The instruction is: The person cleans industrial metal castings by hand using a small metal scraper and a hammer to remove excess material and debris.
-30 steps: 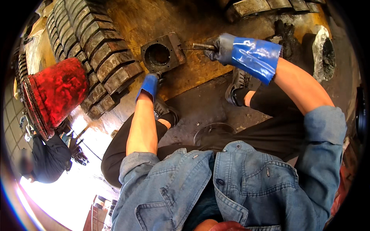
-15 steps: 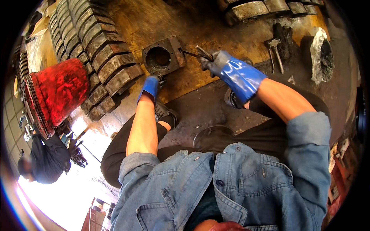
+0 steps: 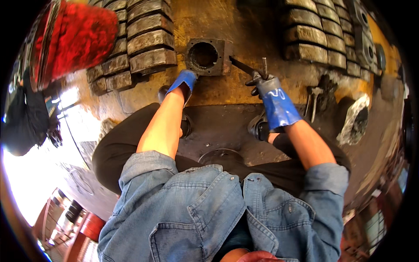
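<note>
A dark metal block (image 3: 224, 54) with a round bore sits between and slightly ahead of the left hand (image 3: 187, 78) and the right hand (image 3: 266, 84), both blue-gloved, on a worn yellow-brown surface (image 3: 198, 22). The block's longer side runs left to right. The left hand is the nearer of the 2, at the block's near left corner; its fingers are hidden, so how far open they are and whether they grip cannot be told. The right hand, set apart from the block, curls its fingers around a slim dark tool (image 3: 243, 66) that slants forward and left toward the block's right side; whether the tip touches is unclear. A metal rod (image 3: 264, 65) juts up from the same grasp. The bore shows only darkness inside. Left of the left hand lie rows of metal segments (image 3: 150, 39) and, farther left, a stained red bucket (image 3: 87, 39), its contents out of view. Right of the right hand are a metal hand tool (image 3: 314, 102) and, farther out, a pale crumpled wrapping (image 3: 350, 122), dark within.
</note>
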### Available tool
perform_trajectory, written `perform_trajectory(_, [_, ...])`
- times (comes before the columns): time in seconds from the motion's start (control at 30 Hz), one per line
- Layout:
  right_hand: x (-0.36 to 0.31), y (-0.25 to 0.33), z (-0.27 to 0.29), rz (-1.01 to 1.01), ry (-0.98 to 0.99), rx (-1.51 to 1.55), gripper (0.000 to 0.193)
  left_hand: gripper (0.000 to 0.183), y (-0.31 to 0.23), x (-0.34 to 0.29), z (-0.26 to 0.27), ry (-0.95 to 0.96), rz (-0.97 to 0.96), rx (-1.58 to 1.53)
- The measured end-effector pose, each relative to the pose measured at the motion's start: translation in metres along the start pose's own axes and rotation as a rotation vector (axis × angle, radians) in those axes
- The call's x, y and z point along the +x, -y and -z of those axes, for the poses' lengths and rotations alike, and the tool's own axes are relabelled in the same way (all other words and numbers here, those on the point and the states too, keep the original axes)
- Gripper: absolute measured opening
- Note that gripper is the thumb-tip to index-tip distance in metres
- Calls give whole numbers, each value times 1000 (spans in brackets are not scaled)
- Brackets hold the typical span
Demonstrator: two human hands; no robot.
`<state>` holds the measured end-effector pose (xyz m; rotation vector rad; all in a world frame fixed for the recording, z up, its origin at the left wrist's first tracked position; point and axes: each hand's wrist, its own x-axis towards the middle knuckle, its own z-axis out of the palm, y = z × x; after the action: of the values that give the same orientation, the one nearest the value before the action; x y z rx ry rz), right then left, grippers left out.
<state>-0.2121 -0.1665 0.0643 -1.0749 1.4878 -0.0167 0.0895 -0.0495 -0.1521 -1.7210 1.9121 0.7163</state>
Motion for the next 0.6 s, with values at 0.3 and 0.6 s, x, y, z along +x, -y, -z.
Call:
perform_trajectory(0.3, [-41,40,11,262,146,-228,29,33,-30,30,-25,138,156,-368])
perform_trajectory(0.6, [39,143,-49,1283,257,-1341,35,37,-54,-44,58,-8,239,-704])
